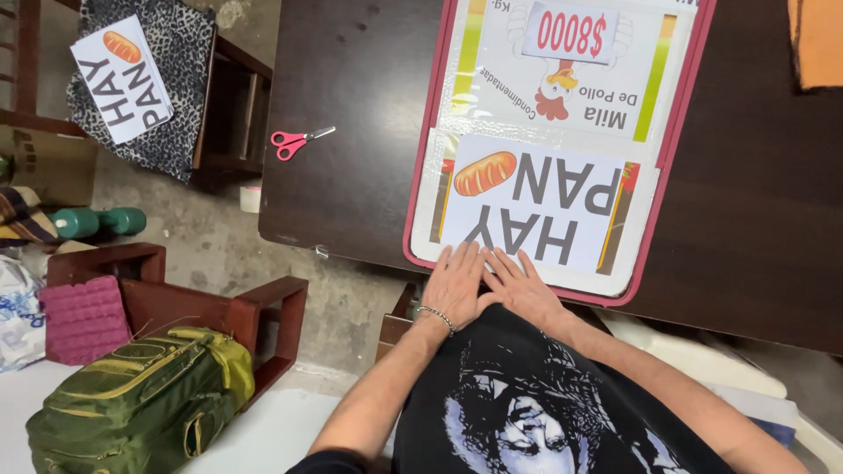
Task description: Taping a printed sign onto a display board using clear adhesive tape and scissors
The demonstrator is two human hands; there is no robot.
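head view: the fingers of both hands lie spread and flat, gripping nothing, pressing the near edge of a white paper sheet with a bread picture and large grey letters. the left hand, a chain bracelet at its wrist, sits just beside the right hand, thumbs almost touching. the sheet lies on a glossy sign with a pink rim, which rests on a dark wooden table.

the sheet looks thin, light and limp; it would likely slide on the shiny sign under it and crease if pinched hard, so flat palms or a light hold at the corners seem best. the sign looks stiffer and probably slick, best taken by its rim.

red scissors lie on the table, well apart to the left. an orange cloth shows at the far right corner. off the table, a second printed sheet lies on spotted fabric over a chair. lower left, a green backpack rests on a white surface near a pink pad. the floor is rough concrete.
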